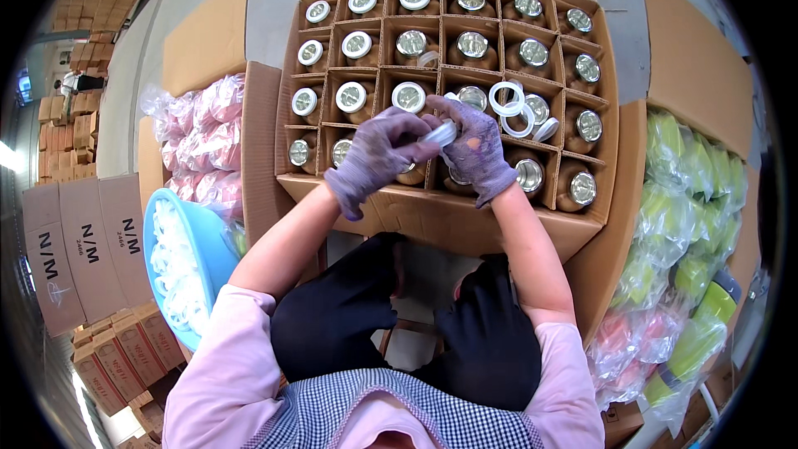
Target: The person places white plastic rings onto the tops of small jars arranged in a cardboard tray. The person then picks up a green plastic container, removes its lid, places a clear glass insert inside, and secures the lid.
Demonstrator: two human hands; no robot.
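Observation:
Both my hands wear grey-purple work gloves and meet above the near rows of a divided cardboard box point(416, 199). My left hand point(384, 150) pinches a translucent white plastic ring point(445, 132). My right hand point(475, 148) is curled round the other side of that ring. Round silvery bottle mouths, perhaps flask liners point(473, 44), stand upright in the box's compartments. White rings point(351, 96) sit round several mouths, mostly on the left. Loose white rings point(507, 100) lie on the dividers and mouths just beyond my right hand. My gloves partly hide the nearest mouths.
At my left, a blue basin point(218, 254) holds many white rings, beside an open carton of pink bagged pieces point(199, 129). To the right, another open carton holds green bagged pieces point(673, 191) and some red ones. Stacked cartons point(125, 357) stand farther left.

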